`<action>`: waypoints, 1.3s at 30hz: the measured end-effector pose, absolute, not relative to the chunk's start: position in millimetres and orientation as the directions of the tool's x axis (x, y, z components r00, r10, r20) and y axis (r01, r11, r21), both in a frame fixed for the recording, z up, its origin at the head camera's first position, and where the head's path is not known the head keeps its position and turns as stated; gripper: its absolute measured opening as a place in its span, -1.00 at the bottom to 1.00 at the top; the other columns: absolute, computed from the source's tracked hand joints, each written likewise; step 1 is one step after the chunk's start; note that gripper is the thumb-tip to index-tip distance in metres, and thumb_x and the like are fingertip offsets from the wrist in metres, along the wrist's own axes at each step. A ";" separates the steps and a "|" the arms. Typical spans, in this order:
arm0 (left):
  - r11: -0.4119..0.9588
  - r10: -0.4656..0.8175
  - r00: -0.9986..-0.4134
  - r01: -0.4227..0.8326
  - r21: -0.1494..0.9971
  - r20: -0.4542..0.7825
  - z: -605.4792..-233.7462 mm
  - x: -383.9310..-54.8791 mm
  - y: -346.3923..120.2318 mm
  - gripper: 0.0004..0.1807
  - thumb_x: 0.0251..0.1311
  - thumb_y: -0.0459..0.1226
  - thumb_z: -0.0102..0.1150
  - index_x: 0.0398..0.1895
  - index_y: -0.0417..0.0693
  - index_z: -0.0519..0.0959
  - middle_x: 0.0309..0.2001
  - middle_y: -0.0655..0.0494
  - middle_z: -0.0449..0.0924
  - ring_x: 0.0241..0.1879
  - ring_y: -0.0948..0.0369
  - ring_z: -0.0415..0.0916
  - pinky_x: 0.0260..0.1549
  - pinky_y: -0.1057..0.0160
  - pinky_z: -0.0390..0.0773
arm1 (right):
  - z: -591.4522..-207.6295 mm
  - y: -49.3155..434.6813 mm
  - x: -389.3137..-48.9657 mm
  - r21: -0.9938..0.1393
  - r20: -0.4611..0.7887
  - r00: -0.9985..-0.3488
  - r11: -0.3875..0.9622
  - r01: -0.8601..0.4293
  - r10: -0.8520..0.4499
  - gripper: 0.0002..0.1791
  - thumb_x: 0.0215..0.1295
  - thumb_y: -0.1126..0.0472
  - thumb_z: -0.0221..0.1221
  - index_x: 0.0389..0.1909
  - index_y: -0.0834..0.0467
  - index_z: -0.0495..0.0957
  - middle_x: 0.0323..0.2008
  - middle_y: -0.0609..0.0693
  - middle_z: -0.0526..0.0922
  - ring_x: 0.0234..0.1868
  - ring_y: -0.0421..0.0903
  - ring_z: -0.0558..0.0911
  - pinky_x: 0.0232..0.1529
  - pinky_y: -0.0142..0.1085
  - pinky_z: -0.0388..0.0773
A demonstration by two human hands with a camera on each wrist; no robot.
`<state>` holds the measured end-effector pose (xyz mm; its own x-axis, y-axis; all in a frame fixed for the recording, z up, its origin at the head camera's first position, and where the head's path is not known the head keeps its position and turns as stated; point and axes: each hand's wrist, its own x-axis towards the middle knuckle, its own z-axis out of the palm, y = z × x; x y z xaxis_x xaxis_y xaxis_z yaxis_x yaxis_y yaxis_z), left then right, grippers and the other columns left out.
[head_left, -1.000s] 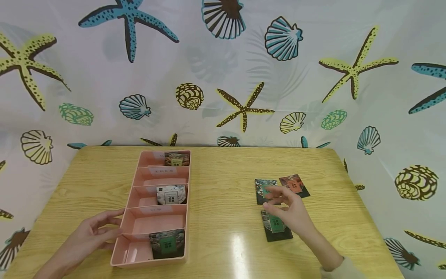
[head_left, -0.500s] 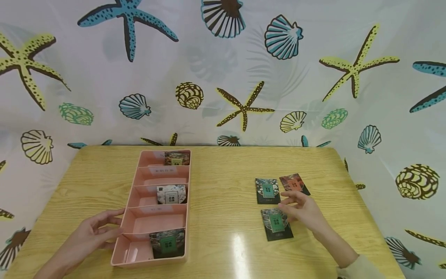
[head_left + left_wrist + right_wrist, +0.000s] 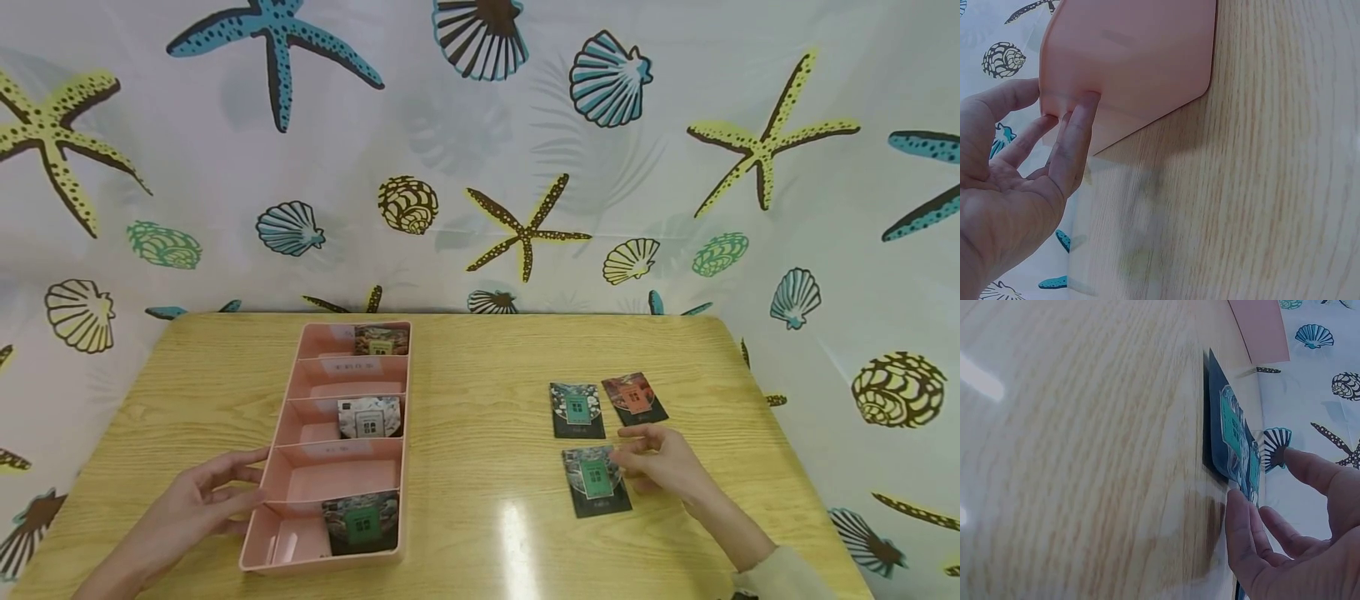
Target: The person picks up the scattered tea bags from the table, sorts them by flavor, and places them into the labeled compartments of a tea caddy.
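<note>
My left hand (image 3: 198,500) rests its fingertips against the left side of a pink divided box (image 3: 402,500); in the left wrist view the fingers (image 3: 1082,134) touch the outer wall. The right hand (image 3: 660,462) is by the upper right corner of a dark tea packet with a green label (image 3: 596,482), lying flat on the table. In the right wrist view a fingertip is at the edge of this packet (image 3: 1230,434), with the other fingers apart. Behind it lie a teal-labelled packet (image 3: 577,410) and a red-labelled packet (image 3: 634,398).
The box has several labelled compartments. A green-labelled packet (image 3: 362,525) lies in the nearest, a white packet (image 3: 369,418) in the middle one, a yellow-labelled packet (image 3: 381,340) in the farthest. A patterned curtain (image 3: 450,150) hangs behind the wooden table (image 3: 480,467).
My right hand has moved right and slightly down, off the teal-labelled packet to the green-labelled packet's corner. The left hand and the box have stayed put.
</note>
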<state>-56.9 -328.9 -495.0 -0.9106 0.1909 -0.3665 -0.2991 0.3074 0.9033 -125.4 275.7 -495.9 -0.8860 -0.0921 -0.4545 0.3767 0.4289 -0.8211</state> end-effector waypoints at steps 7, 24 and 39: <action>0.308 0.187 -0.909 -0.306 0.901 -0.373 -494.2 -57.1 -328.2 -0.42 0.56 -0.23 0.16 0.57 -0.10 0.34 0.01 0.29 0.59 -0.05 0.34 0.73 -0.11 0.14 0.83 | -501.8 278.1 -126.8 -0.813 -0.467 -0.879 0.439 0.383 -0.099 -0.34 0.37 0.12 0.41 0.36 0.35 0.46 -0.16 0.02 0.69 -0.24 -0.12 0.74 -0.25 -0.20 0.80; 0.306 0.194 -0.898 -0.327 0.894 -0.395 -492.7 -57.6 -329.5 -0.41 0.58 -0.21 0.14 0.58 -0.11 0.31 0.06 0.26 0.59 -0.02 0.34 0.72 -0.07 0.14 0.82 | -507.9 265.1 -132.4 -0.824 -0.404 -0.900 0.492 0.279 -0.166 -0.47 0.25 0.37 0.44 0.21 0.45 0.54 -0.36 0.06 0.67 -0.61 -0.19 0.45 -0.59 -0.36 0.46; 0.313 0.190 -0.898 -0.328 0.891 -0.397 -492.9 -58.1 -327.8 -0.39 0.57 -0.21 0.15 0.58 -0.18 0.29 0.06 0.25 0.59 -0.02 0.36 0.72 -0.07 0.15 0.82 | -505.3 260.2 -135.7 -0.828 -0.364 -0.914 0.510 0.232 -0.176 -0.55 0.22 0.42 0.44 0.11 0.42 0.59 -0.40 -0.01 0.62 -0.46 -0.18 0.52 -0.57 -0.39 0.44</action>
<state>-58.1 -327.8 -492.9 -0.8981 0.1895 -0.3969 -0.3278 0.3130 0.8914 -135.7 260.2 -505.3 -0.9144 -0.1764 -0.3645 0.2318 0.5101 -0.8283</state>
